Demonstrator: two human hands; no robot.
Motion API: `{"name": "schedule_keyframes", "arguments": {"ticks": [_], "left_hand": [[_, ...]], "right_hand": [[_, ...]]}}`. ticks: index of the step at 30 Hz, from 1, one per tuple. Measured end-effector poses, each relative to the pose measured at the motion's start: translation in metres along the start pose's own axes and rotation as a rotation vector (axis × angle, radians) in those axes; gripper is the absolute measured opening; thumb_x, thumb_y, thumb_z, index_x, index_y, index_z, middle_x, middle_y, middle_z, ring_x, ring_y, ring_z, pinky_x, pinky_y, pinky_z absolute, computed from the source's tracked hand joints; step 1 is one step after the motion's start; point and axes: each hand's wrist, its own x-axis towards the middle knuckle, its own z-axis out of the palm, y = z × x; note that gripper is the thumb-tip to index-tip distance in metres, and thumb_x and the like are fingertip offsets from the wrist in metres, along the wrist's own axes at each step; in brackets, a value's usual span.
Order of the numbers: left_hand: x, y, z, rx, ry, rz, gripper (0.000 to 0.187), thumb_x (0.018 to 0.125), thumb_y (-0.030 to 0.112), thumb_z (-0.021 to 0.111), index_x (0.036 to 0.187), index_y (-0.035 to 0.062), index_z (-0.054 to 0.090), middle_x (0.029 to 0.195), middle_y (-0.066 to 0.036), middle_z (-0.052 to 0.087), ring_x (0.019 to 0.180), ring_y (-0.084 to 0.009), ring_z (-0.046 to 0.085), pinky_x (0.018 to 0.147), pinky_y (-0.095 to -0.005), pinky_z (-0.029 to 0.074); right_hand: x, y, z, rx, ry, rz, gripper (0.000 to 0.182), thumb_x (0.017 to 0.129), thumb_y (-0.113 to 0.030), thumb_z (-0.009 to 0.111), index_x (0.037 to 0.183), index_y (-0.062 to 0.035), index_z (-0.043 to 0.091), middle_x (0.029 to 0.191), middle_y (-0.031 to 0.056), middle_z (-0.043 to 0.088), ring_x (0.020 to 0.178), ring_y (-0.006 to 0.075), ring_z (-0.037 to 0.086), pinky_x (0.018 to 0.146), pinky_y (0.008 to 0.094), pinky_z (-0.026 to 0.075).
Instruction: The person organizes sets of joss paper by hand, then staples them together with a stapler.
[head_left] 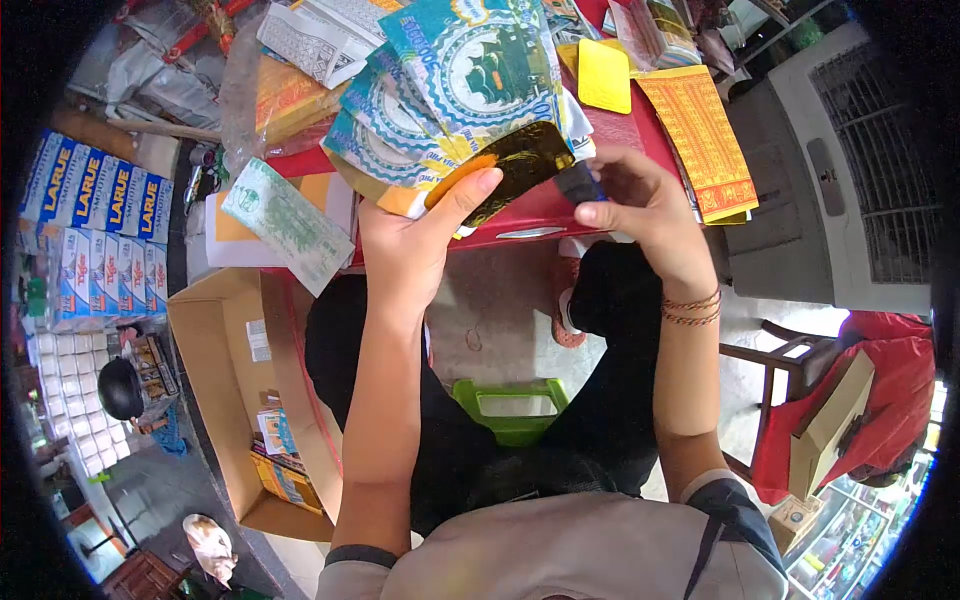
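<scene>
My left hand (pixel 425 230) is closed round a fanned stack of blue and yellow printed papers (pixel 480 75), its thumb on top. A shiny dark gold sheet (pixel 520 165) lies on the lower part of the stack, under that thumb. At the stack's right edge, my right hand (pixel 640 200) has its thumb and fingers pinched near a small dark piece (pixel 577 184); whether it grips this piece is unclear. A green-and-white printed note (pixel 290 220) lies left of my left hand. To the right are a yellow card (pixel 604 76) and orange patterned papers (pixel 700 140).
A red table (pixel 520 225) stands before my knees. An open cardboard box (pixel 215 350) is at the left, near stacked drink cartons (pixel 100 190). A green stool (pixel 512 425) shows between my legs. A white animal (pixel 210 548) lies at lower left, and a red-covered chair (pixel 880 400) stands right.
</scene>
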Motion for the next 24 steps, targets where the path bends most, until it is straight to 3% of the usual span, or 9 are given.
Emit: {"name": "schedule_keyframes", "arguments": {"ticks": [4, 7, 9, 13, 17, 18, 19, 20, 24], "left_hand": [[-0.003, 0.001, 0.000, 0.075, 0.030, 0.029, 0.024, 0.076, 0.002, 0.075, 0.098, -0.0013, 0.067, 0.095, -0.004, 0.068, 0.083, -0.0109, 0.063, 0.078, -0.0252, 0.049], [-0.008, 0.007, 0.000, 0.421, 0.079, -0.065, 0.032, 0.074, -0.005, 0.074, 0.104, -0.0018, 0.064, 0.106, -0.009, 0.065, 0.091, -0.0177, 0.063, 0.085, -0.0309, 0.050], [-0.013, -0.004, -0.004, 0.750, 0.062, 0.401, 0.031, 0.074, 0.001, 0.075, 0.103, -0.0036, 0.064, 0.106, -0.010, 0.065, 0.091, -0.0204, 0.062, 0.084, -0.0334, 0.049], [-0.028, -0.028, -0.020, 0.742, -0.199, 0.661, 0.037, 0.081, 0.003, 0.065, 0.117, 0.0006, 0.057, 0.123, -0.013, 0.058, 0.112, -0.0226, 0.055, 0.094, -0.0357, 0.043], [-0.040, -0.053, -0.032, 0.975, -0.237, 0.315, 0.039, 0.082, 0.009, 0.065, 0.120, 0.0027, 0.056, 0.126, -0.014, 0.055, 0.117, -0.0253, 0.052, 0.097, -0.0384, 0.042], [-0.038, -0.051, -0.032, 1.112, -0.239, 0.393, 0.041, 0.082, 0.010, 0.065, 0.121, 0.0038, 0.055, 0.128, -0.014, 0.054, 0.118, -0.0264, 0.051, 0.098, -0.0394, 0.041], [-0.037, -0.048, -0.031, 1.247, -0.232, 0.474, 0.042, 0.082, 0.011, 0.065, 0.123, 0.0048, 0.055, 0.129, -0.014, 0.053, 0.120, -0.0275, 0.050, 0.099, -0.0404, 0.041], [-0.033, -0.047, -0.026, 1.183, -0.192, 0.563, 0.041, 0.079, 0.010, 0.065, 0.119, 0.0053, 0.058, 0.124, -0.013, 0.055, 0.115, -0.0279, 0.052, 0.096, -0.0400, 0.043], [-0.007, -0.004, 0.015, 0.935, -0.072, 0.705, 0.030, 0.065, 0.005, 0.069, 0.095, 0.0029, 0.071, 0.095, -0.010, 0.063, 0.089, -0.0268, 0.062, 0.082, -0.0358, 0.050]], "right_hand": [[0.000, -0.005, -0.017, -0.099, 0.038, -0.090, 0.046, 0.073, -0.003, 0.077, 0.115, -0.0006, 0.058, 0.103, 0.0031, 0.061, 0.096, 0.0110, 0.057, 0.086, 0.0258, 0.044], [-0.002, -0.009, -0.028, -0.092, 0.195, -0.135, 0.040, 0.079, -0.005, 0.071, 0.116, 0.0006, 0.057, 0.102, 0.0040, 0.061, 0.094, 0.0124, 0.058, 0.085, 0.0266, 0.045], [0.003, -0.003, -0.037, 0.024, 0.269, -0.163, 0.038, 0.081, -0.007, 0.070, 0.115, 0.0021, 0.057, 0.101, 0.0046, 0.062, 0.093, 0.0125, 0.058, 0.084, 0.0265, 0.045], [0.008, 0.003, -0.055, 0.258, 0.352, -0.165, 0.034, 0.086, -0.013, 0.065, 0.113, 0.0056, 0.057, 0.101, 0.0077, 0.063, 0.091, 0.0124, 0.059, 0.083, 0.0255, 0.044], [0.004, -0.012, -0.036, 0.416, 0.446, -0.162, 0.029, 0.090, -0.016, 0.060, 0.111, 0.0034, 0.058, 0.100, 0.0080, 0.064, 0.089, 0.0118, 0.059, 0.082, 0.0253, 0.045], [0.003, -0.017, -0.029, 0.488, 0.520, -0.204, 0.028, 0.091, -0.016, 0.059, 0.111, 0.0027, 0.058, 0.100, 0.0078, 0.064, 0.089, 0.0117, 0.059, 0.082, 0.0253, 0.045], [0.001, -0.013, -0.042, 0.469, 0.434, -0.067, 0.029, 0.091, -0.018, 0.060, 0.111, 0.0025, 0.058, 0.099, 0.0076, 0.063, 0.088, 0.0116, 0.059, 0.081, 0.0250, 0.045], [-0.001, -0.008, -0.055, 0.449, 0.347, 0.068, 0.032, 0.090, -0.020, 0.060, 0.112, 0.0023, 0.057, 0.098, 0.0074, 0.062, 0.088, 0.0114, 0.058, 0.081, 0.0247, 0.045], [-0.004, -0.007, -0.048, 0.361, 0.340, -0.114, 0.034, 0.088, -0.023, 0.065, 0.109, 0.0034, 0.057, 0.094, 0.0065, 0.062, 0.087, 0.0109, 0.058, 0.081, 0.0246, 0.045]]}}
